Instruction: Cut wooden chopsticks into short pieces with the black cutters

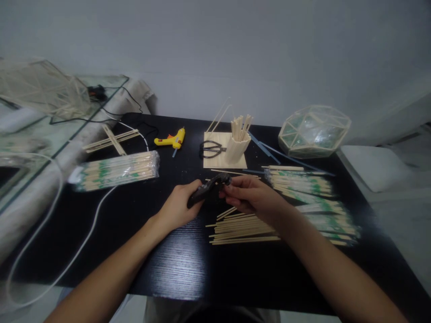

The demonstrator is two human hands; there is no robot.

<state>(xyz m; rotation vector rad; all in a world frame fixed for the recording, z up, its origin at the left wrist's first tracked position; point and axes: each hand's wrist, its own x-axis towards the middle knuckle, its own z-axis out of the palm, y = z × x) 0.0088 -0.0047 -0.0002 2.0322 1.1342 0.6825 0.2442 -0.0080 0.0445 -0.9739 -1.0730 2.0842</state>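
Observation:
Wrapped in my left hand [180,204] is a dark hand tool [205,189] that looks like pliers, held over the middle of the black table. My right hand [251,195] has its fingers pinched together at the tool's head; what lies between them, if anything, is too small to make out. Below my right hand lies a spread of loose wooden sticks [239,231]. Just beyond the hands, a wooden board [208,162] carries a holder made of sticks [235,150], filled with upright sticks [240,128], and black-handled scissors [212,149].
A yellow glue gun [171,139] and a wrapped stick bundle [117,170] lie left. More wrapped sticks [303,184] are at right. Clear glue sticks [266,148] lie near a geometric stick frame [314,132]. A white cable [97,215] crosses the black table [134,255].

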